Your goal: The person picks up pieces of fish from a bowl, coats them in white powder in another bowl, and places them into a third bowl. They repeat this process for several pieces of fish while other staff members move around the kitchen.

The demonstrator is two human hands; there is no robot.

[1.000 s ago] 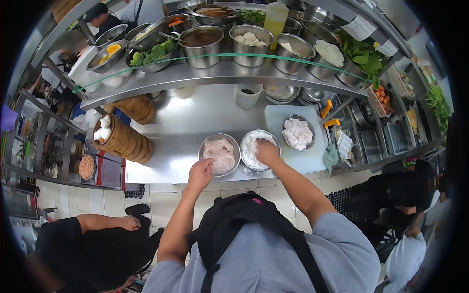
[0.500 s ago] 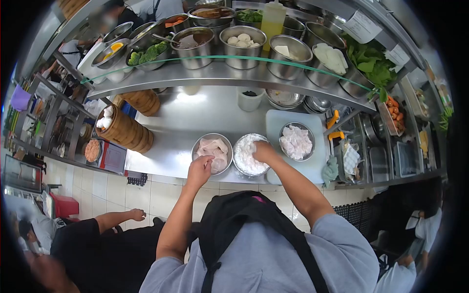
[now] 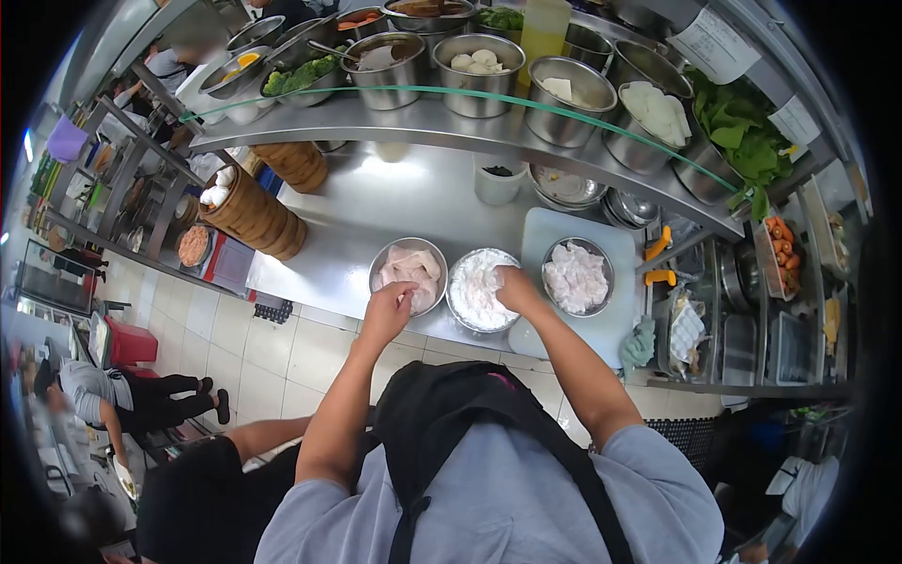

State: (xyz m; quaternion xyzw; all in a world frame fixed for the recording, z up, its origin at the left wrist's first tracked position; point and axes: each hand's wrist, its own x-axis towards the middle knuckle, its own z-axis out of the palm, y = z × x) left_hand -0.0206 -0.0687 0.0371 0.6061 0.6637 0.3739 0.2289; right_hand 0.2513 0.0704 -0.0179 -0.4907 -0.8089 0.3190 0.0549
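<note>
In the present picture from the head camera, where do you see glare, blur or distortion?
Head view: bright glare on the bare silver steel tabletop; strong wide-angle distortion, with the long grey metal shelf bowed; black, dark corners around the round image; the face at upper left smeared by blur; the white powder in the round steel bowl very pale, its fine texture hard to tell.

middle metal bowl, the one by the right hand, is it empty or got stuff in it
Not empty: the bowl holds white powder spread across it, with the right hand's fingertips at it.
</note>
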